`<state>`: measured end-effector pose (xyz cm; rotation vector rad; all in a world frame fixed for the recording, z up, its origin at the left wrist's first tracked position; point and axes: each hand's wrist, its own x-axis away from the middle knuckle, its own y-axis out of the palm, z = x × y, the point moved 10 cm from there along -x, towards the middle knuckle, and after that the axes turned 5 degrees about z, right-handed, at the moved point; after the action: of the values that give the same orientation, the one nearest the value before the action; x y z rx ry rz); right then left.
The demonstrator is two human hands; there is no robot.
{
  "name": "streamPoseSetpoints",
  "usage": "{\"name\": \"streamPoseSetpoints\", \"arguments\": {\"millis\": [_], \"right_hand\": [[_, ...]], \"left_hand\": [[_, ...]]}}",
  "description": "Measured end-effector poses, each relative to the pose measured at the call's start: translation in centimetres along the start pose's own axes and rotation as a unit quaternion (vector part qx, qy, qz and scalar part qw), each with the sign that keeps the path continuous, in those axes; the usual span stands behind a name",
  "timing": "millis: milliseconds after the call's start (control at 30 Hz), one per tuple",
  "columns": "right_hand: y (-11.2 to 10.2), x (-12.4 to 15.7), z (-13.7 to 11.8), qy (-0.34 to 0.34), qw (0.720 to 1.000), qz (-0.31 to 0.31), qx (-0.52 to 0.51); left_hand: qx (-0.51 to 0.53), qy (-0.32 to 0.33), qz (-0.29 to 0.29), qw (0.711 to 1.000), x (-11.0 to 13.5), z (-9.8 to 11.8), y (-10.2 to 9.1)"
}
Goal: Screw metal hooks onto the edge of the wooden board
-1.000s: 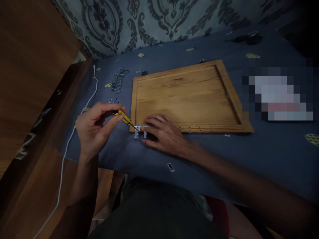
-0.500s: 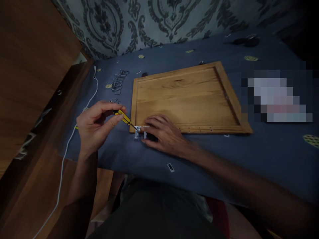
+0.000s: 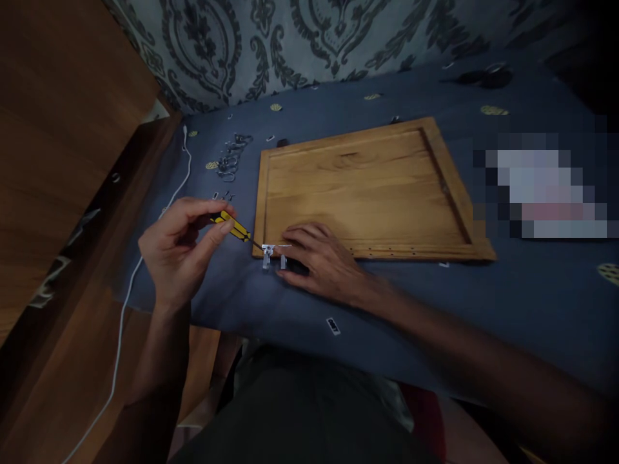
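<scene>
1. Your left hand (image 3: 178,248) is closed on a yellow-and-black screwdriver (image 3: 232,227). The thumb and fingertips pinch its handle, and the shaft points toward 4 o'clock.
2. The screwdriver's tip meets a small metal bracket (image 3: 273,252), which sits at the 7 o'clock corner of the wooden board (image 3: 358,187), on the near edge.
3. Your right hand (image 3: 322,261) lies just at 3 o'clock of the bracket. Its fingers are stretched out flat over the board's near edge, and the thumb is below on the blue cloth (image 3: 483,309). It touches the bracket, but you cannot tell whether it pinches it or only presses on it.
4. The board lies flat on the cloth, with its raised rim up and a row of small holes along the near rail.
5. At 10 o'clock of the board lies a heap of metal hooks (image 3: 229,158), with a few small screws (image 3: 223,195) just nearer to you.
6. A white cable (image 3: 126,303) runs down the cloth's 9 o'clock edge, passing behind your left hand.
7. A small tag (image 3: 333,325) lies at 6 o'clock of your right hand.
8. A dark object (image 3: 486,76) rests far off at 1 o'clock of the board, too dim to identify.
</scene>
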<state>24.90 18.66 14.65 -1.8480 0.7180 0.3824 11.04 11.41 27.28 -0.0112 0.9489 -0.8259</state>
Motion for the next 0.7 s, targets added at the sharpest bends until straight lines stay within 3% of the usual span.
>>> {"name": "streamPoseSetpoints", "arguments": {"millis": [300,700], "right_hand": [[0.1,0.1,0.1,-0.003,1.000,0.005,-0.009],[-0.1,-0.1,-0.1,-0.009,1.000,0.011,0.006]], "left_hand": [[0.014,0.003,-0.014,1.000,0.5,0.0,0.5],[-0.052,0.043,-0.028,0.997,0.7,0.8,0.9]]}}
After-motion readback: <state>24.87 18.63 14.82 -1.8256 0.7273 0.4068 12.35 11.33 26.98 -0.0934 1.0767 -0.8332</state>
